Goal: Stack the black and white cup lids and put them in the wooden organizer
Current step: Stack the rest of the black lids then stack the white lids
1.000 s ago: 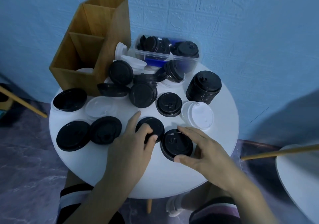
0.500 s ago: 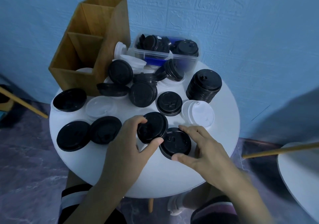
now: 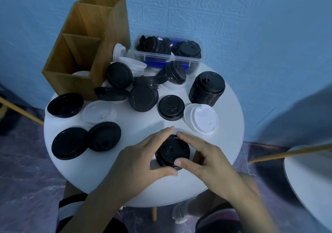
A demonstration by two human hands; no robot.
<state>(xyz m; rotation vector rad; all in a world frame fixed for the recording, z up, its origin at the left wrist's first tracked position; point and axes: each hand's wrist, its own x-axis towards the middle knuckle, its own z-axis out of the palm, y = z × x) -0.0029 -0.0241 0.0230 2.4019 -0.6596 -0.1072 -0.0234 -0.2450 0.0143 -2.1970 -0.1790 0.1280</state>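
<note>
A short stack of black lids sits near the front of the round white table. My left hand and my right hand cup it from both sides, fingers curled around its rim. Several loose black lids lie about, among them two black lids at the left and a single black lid in the middle. A tall black lid stack stands at the right, with a white lid stack in front of it. The wooden organizer stands at the back left with a white lid in its front compartment.
A clear plastic box holding more black lids sits at the back against the blue wall. White lids lean between it and the organizer. A clear lid lies left of centre. A second white table is at the right.
My left hand lifted a black lid from the table and set it onto the lid under my right hand. Both hands now close around that stack.
</note>
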